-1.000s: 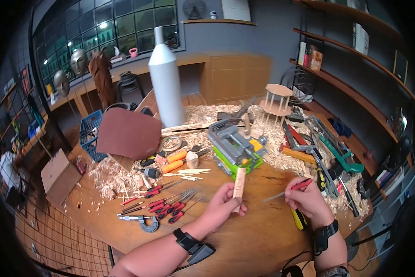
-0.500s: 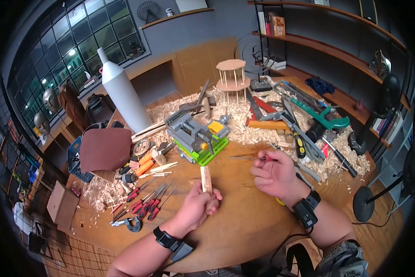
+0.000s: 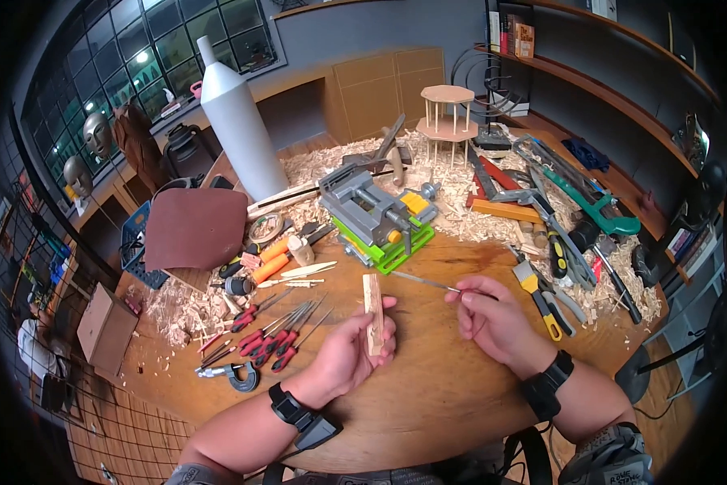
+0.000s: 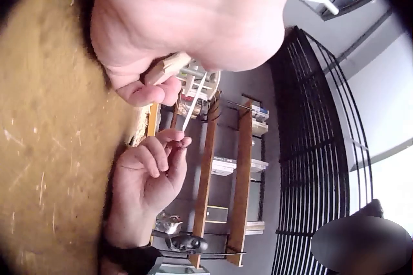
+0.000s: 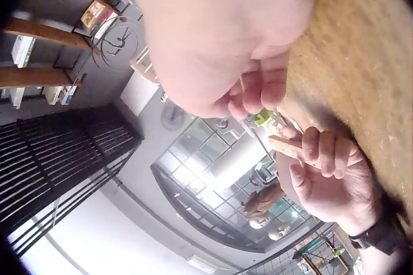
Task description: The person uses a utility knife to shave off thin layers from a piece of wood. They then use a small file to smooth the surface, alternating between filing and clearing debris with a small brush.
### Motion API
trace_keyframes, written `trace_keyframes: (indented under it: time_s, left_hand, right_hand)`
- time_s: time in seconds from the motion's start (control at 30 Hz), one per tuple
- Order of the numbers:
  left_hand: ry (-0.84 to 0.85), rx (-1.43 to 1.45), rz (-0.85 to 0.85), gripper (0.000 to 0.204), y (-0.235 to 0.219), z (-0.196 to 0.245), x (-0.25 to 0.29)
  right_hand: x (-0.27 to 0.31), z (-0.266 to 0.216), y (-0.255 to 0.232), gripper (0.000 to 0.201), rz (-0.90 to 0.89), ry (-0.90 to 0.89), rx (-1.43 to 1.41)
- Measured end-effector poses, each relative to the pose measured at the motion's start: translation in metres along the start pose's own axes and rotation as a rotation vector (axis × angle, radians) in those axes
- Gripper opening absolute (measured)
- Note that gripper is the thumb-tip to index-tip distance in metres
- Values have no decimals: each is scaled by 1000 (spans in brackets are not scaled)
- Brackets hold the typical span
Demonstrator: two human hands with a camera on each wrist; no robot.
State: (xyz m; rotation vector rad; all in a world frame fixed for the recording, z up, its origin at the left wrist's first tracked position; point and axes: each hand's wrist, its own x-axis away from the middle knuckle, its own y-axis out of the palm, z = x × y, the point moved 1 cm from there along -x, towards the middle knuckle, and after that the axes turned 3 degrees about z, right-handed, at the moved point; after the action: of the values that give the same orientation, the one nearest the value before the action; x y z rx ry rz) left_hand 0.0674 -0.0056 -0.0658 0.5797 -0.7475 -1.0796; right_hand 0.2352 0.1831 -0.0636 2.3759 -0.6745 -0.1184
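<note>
My left hand [image 3: 351, 356] grips a light wooden stick [image 3: 373, 314] upright, its upper part standing above the fingers. To the right, my right hand [image 3: 493, 323] pinches a thin metal tool [image 3: 425, 281] between thumb and fingers, its tip pointing left toward the stick without touching it. In the left wrist view the stick's end [image 4: 169, 68] shows at the left fingers, and the right hand [image 4: 151, 175] holds the thin tool. From the right wrist, the left hand [image 5: 335, 175] is seen wrapped round the stick [image 5: 287, 147].
A green and grey vise [image 3: 376, 214] stands beyond the hands. Red-handled files [image 3: 266, 343] and a micrometer [image 3: 240, 377] lie at left. At right are a brush [image 3: 528, 279], pliers, a green saw [image 3: 594, 212] and wood shavings. A white bottle shape [image 3: 242, 125] stands behind.
The head view has swung about. The right hand has lowered the thin tool, which now angles toward the stick. The left hand still grips the stick, its wooden face turned more into view.
</note>
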Motion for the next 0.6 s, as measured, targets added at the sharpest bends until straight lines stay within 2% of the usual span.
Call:
trace_keyframes:
  time_s: [0.13, 0.2, 0.27, 0.3, 0.37, 0.4, 0.43, 0.47, 0.5, 0.57, 0.6]
  left_hand:
    - [105, -58, 7, 31, -4, 11, -4]
    - [102, -36, 5, 30, -7, 9, -5]
    - [91, -12, 4, 29, -10, 5, -3]
    - [107, -12, -22, 27, -10, 5, -3]
    - [121, -6, -56, 26, -9, 3, -3]
    - [129, -27, -55, 26, -10, 4, -4]
    - [140, -51, -56, 25, -11, 6, -6]
    - [145, -50, -63, 25, -11, 7, -7]
    - [149, -62, -40, 25, -12, 8, -8]
    - [159, -67, -17, 24, -13, 8, -9]
    - [135, -94, -1, 26, -13, 9, -9]
  right_hand:
    - [-1, 1, 6, 24, 6, 12, 188]
    - [-5, 3, 6, 27, 1, 18, 264]
    - [-7, 5, 3, 26, -28, -120, 532]
    - [-7, 10, 1, 26, -25, -113, 539]
    - [-5, 15, -1, 24, -8, -380, 982]
    - [-2, 16, 6, 23, -25, -483, 1017]
    - [0, 18, 12, 23, -26, -491, 1025]
    - [2, 20, 18, 22, 5, -500, 874]
    - [4, 21, 20, 21, 35, -505, 722]
    - [3, 16, 11, 24, 24, -490, 743]
    - [3, 14, 6, 23, -14, -421, 805]
